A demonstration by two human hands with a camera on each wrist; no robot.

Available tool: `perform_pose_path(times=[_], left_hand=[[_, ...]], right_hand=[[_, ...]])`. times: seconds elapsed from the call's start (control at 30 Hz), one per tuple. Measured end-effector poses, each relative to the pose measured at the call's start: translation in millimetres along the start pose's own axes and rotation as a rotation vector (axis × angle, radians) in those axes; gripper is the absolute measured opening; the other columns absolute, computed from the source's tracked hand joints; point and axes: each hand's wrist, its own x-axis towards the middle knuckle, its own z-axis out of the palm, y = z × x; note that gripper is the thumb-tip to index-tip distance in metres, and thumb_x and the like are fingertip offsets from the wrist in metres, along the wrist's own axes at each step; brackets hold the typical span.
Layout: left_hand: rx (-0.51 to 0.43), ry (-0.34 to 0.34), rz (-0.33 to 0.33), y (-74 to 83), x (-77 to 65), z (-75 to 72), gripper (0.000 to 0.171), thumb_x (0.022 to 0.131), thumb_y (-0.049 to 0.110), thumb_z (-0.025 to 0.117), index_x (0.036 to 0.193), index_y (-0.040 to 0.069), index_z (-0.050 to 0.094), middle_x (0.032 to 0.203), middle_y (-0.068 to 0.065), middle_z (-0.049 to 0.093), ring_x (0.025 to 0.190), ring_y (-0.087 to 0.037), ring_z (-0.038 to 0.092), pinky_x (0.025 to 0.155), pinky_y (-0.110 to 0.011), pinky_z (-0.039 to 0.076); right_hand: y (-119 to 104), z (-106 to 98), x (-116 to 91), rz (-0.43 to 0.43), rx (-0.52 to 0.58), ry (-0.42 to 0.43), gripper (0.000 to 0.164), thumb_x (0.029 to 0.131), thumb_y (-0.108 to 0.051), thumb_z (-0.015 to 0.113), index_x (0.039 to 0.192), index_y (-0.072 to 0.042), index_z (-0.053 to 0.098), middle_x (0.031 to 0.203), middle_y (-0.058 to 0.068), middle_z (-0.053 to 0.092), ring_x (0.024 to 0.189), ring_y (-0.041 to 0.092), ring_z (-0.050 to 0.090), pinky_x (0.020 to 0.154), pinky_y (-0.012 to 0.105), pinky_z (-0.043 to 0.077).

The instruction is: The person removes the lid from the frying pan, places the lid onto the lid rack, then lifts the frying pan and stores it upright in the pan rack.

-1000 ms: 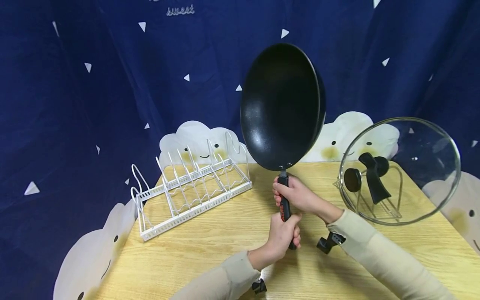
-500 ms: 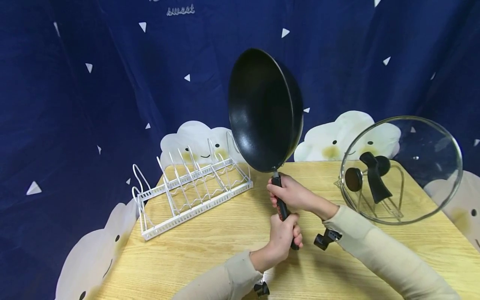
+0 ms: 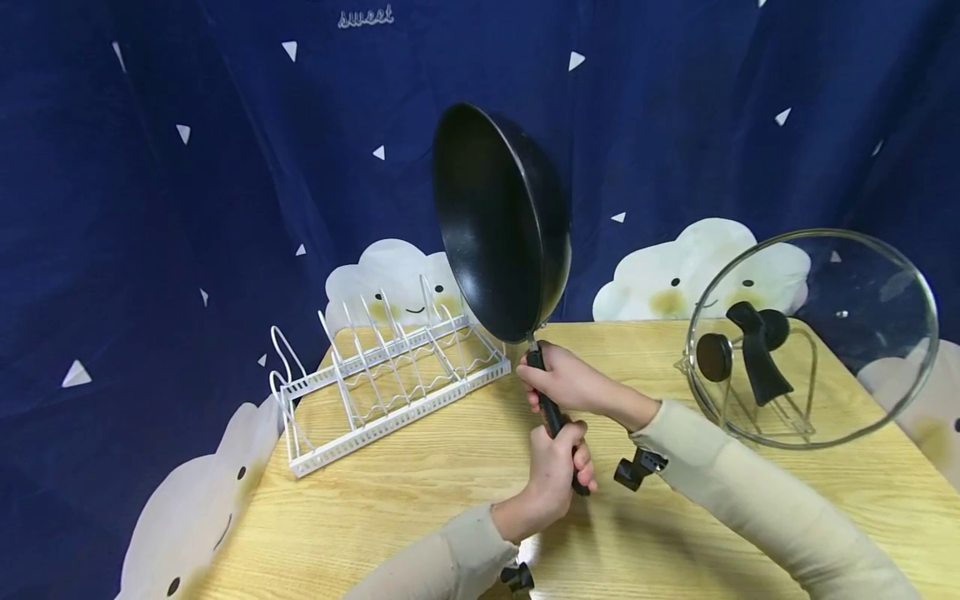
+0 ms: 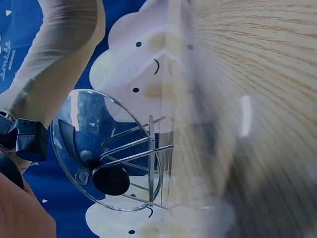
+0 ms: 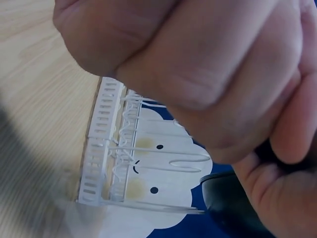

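Note:
A deep black frying pan (image 3: pixel 491 225) is held up on edge in the head view, its hollow facing left and its rim overlapping the right end of a white wire rack (image 3: pixel 405 417). My right hand (image 3: pixel 566 379) grips the upper part of its black handle (image 3: pixel 551 412), close below the pan body. Lower on the same handle my left hand (image 3: pixel 555 467) holds the end, fingers curled round it. In the right wrist view, curled fingers (image 5: pixel 208 64) fill the top, with the pan's dark side (image 5: pixel 230 201) at lower right and the rack beyond.
A glass lid (image 3: pixel 813 433) with a black knob and handle (image 3: pixel 757 358) leans upright in a small wire stand (image 3: pixel 806 375) at the table's right. The wooden table (image 3: pixel 420 517) ends before a dark blue cloud-printed curtain (image 3: pixel 225 100).
The pan has swung left and turned, so its hollow faces more to the left and more of its outer side shows. Both hands keep their grip; the right hand has shifted left.

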Motion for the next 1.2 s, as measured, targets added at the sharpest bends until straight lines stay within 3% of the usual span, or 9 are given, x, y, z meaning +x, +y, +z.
perform_pose_path(times=[0.3,1.2], left_hand=[[-0.069,-0.046,0.037,8.8,-3.2,-6.5,0.032,0.084,0.009,0.051,0.055,0.009,0.036,0.04,0.003,0.032,0.029,-0.009,0.037,0.03,-0.025,0.039],[-0.147,-0.023,-0.048,23.3,-14.2,-27.9,0.036,0.084,0.015,0.05,0.052,0.013,0.035,0.042,0.007,0.03,0.032,-0.006,0.032,0.033,-0.022,0.037]], right_hand=[[-10.9,7.5,9.3,0.038,-0.08,-0.002,0.031,0.097,-0.011,0.045,0.068,-0.004,0.053,0.053,0.003,0.055,0.048,0.017,0.057,0.047,0.024,0.042],[-17.6,35.0,29.1,0.12,-0.079,-0.049,0.039,0.098,-0.021,0.049,0.062,-0.005,0.053,0.052,0.003,0.054,0.044,0.015,0.056,0.05,0.027,0.045]])
